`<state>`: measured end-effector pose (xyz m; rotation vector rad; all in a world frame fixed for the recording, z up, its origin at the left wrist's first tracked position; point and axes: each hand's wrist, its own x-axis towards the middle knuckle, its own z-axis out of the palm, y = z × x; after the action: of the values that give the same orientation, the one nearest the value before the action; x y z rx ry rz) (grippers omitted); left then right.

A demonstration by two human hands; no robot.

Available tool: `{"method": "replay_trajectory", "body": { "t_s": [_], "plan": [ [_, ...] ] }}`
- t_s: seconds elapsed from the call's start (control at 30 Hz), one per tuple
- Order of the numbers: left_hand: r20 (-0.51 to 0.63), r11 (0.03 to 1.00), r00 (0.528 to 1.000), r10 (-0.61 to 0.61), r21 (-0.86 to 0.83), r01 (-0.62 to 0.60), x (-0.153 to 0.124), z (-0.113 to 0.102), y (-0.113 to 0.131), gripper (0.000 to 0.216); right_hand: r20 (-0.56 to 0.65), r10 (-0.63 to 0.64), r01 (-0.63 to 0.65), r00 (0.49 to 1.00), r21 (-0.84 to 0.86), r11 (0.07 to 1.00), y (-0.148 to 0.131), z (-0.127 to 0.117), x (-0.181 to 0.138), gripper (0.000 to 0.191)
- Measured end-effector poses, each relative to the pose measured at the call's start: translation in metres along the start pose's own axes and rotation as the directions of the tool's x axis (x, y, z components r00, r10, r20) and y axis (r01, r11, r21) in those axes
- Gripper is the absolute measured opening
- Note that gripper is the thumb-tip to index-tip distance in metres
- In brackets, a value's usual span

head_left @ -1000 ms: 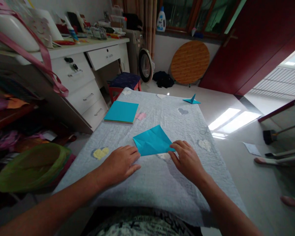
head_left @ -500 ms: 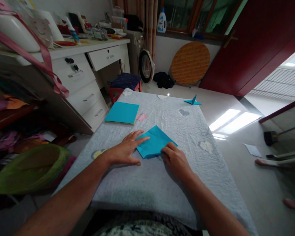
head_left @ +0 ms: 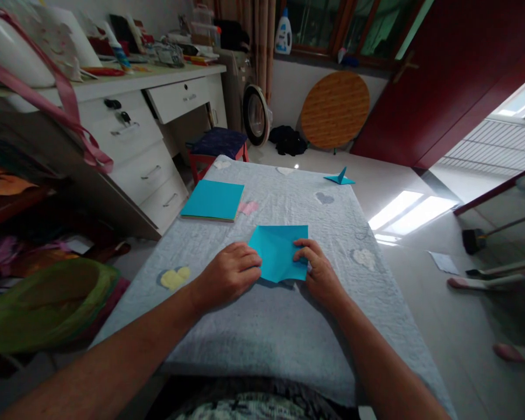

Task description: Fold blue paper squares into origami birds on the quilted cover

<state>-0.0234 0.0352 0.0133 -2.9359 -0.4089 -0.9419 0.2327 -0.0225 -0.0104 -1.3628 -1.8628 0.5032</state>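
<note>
A blue sheet of origami paper [head_left: 282, 252] with crease lines lies between my hands, its near edge slightly raised off the cloth. My left hand [head_left: 236, 269] is closed on its left edge, fingers bent over the paper and thumb hidden. At the right edge, my right hand [head_left: 318, 269] grips the sheet, fingertips on top and thumb beneath. Farther left on the table rests a stack of square paper [head_left: 214, 200] with a blue sheet on top. A folded blue paper piece [head_left: 340, 177] with an upright point stands near the far right corner.
A pale patterned cloth [head_left: 262, 332] covers the table. Beyond its far left corner is a stool [head_left: 216, 144] with a dark cushion. A white desk with drawers [head_left: 133, 151] stands at the left, above a green-lined basket [head_left: 48, 303]. A round wooden board [head_left: 335, 109] leans against the back wall.
The blue sheet has turned from a diamond to edges roughly square to me. My left hand has gone from spread flat to closed on its left edge. The view has shifted slightly.
</note>
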Motion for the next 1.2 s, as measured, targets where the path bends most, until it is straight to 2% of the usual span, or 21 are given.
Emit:
{"method": "replay_trajectory", "body": {
  "t_s": [0.07,0.13,0.27,0.37,0.5,0.6,0.7,0.77,0.93,1.07,1.2],
  "plan": [
    [0.023,0.991,0.996,0.087,0.098,-0.089,0.003,0.002,0.009,0.017,0.027,0.002,0.000,1.000,-0.076,0.997,0.000,0.000,-0.002,0.030],
    [0.013,0.974,0.992,0.128,0.189,-0.128,0.005,0.004,0.017,0.020,0.014,-0.026,0.028,1.000,-0.180,0.983,-0.002,0.000,-0.004,0.034],
    [-0.022,0.951,0.993,0.112,0.292,-0.101,0.007,0.008,0.025,0.017,-0.048,-0.111,0.092,0.993,-0.296,0.951,-0.007,-0.003,-0.008,0.037],
    [0.037,0.953,0.997,0.062,0.296,-0.070,0.007,0.014,0.026,0.016,-0.047,-0.139,0.120,0.989,-0.290,0.949,-0.010,-0.004,-0.010,0.034],
    [0.149,0.966,0.989,-0.005,0.258,-0.034,0.005,0.020,0.025,0.015,0.040,-0.119,0.125,0.992,-0.215,0.969,-0.007,-0.002,-0.010,0.022],
    [0.185,0.986,0.980,-0.070,0.164,0.039,0.003,0.019,0.022,0.007,0.058,-0.061,0.070,0.996,-0.150,0.986,-0.002,-0.001,-0.011,0.020],
    [0.178,0.993,0.978,-0.112,0.064,0.103,-0.001,0.016,0.016,0.022,0.043,-0.009,0.014,0.999,-0.121,0.993,0.001,-0.003,-0.010,0.021],
    [0.168,0.994,0.980,-0.109,0.014,0.108,-0.003,0.015,0.012,0.026,0.047,0.016,-0.010,0.999,-0.139,0.990,0.002,-0.005,-0.010,0.023],
    [0.227,0.996,0.973,-0.050,-0.060,0.065,-0.004,0.018,0.012,0.017,0.096,0.026,-0.002,0.995,-0.238,0.971,0.000,-0.012,-0.009,0.030],
    [0.248,0.996,0.966,-0.068,-0.047,0.082,-0.001,0.018,0.018,0.010,0.121,0.002,0.034,0.993,-0.289,0.957,-0.003,-0.015,-0.012,0.033],
    [0.191,0.984,0.973,-0.127,-0.100,0.148,0.001,0.017,0.019,0.015,0.129,-0.017,0.056,0.992,-0.310,0.949,-0.003,-0.017,-0.012,0.029]
  ]
}}
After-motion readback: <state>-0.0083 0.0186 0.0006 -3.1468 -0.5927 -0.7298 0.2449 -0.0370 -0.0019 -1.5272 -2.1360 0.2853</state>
